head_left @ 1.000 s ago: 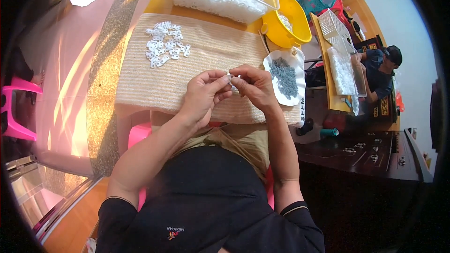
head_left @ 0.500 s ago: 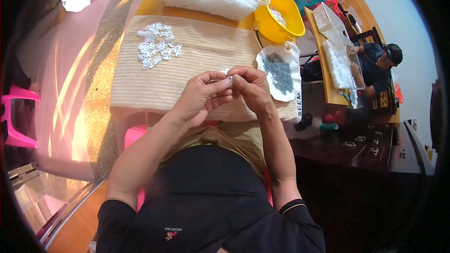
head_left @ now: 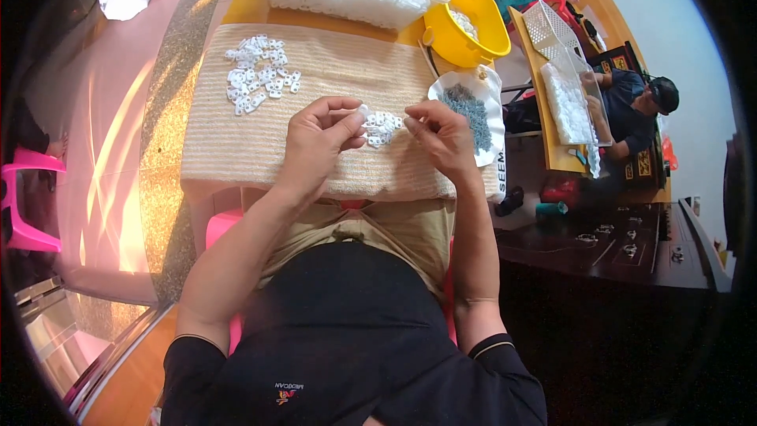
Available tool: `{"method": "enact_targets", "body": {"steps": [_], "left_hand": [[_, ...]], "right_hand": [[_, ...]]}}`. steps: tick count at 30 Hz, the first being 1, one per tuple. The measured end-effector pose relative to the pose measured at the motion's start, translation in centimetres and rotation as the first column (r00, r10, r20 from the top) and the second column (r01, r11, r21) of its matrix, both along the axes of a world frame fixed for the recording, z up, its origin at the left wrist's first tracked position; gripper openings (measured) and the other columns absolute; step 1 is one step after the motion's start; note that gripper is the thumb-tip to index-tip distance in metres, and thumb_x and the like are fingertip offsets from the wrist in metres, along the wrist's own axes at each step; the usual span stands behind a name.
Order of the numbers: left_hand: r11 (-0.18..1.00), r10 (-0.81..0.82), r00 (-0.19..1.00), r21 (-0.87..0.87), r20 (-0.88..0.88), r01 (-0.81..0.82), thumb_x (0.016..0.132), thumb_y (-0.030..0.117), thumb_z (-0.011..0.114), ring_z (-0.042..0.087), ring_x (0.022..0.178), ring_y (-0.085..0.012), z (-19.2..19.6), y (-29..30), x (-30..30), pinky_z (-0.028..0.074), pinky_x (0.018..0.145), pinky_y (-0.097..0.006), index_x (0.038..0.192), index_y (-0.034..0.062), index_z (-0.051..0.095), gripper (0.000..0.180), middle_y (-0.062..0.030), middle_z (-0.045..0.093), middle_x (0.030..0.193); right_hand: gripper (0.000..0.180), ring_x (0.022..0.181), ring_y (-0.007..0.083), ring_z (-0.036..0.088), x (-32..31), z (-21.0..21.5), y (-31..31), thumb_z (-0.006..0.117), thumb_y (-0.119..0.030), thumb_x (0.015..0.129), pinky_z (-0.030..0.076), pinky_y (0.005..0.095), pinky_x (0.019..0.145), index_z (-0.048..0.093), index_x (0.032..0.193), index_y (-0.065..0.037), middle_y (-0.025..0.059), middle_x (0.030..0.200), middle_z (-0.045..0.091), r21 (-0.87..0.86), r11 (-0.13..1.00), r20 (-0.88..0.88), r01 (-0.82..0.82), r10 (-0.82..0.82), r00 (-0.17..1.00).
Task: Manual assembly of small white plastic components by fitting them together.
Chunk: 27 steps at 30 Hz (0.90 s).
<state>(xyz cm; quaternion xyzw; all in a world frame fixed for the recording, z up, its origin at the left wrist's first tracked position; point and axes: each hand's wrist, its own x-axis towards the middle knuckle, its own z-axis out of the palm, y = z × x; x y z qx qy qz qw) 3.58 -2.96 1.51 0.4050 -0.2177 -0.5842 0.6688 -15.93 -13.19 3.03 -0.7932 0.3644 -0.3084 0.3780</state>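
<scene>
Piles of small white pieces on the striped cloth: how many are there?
2: a larger pile toward the far left of the cloth, and a smaller pile between the left hand and right hand, which may hide some pieces.

left hand pinching a little white piece | right hand kinda pinched too, can't tell if it's got anything | small pile of white bits between 'em on a striped towel | bigger pile up left | wavy dish of grey bits just past the right hand, yellow tub behind
</scene>
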Motion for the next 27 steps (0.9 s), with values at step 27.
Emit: {"method": "enact_targets", "body": {"steps": [27], "left_hand": [[0.996,-0.074,0.936,-0.013,0.344,0.084,0.088,0.010,0.065,0.059,0.072,-0.0066,-1.1,-0.2,0.0,0.051,0.066,-0.021,0.108,-0.0016,0.063,0.023,-0.0035,0.065,0.088]], "right_hand": [[0.008,0.077,0.0374,0.060,0.9,-0.9,0.9,0.057,-0.004,0.085,0.048,0.0403,0.067,0.061,0.091,0.000,0.0185,0.082,0.061,-0.383,0.923,-0.317,-0.049,-0.082,0.945]]}}
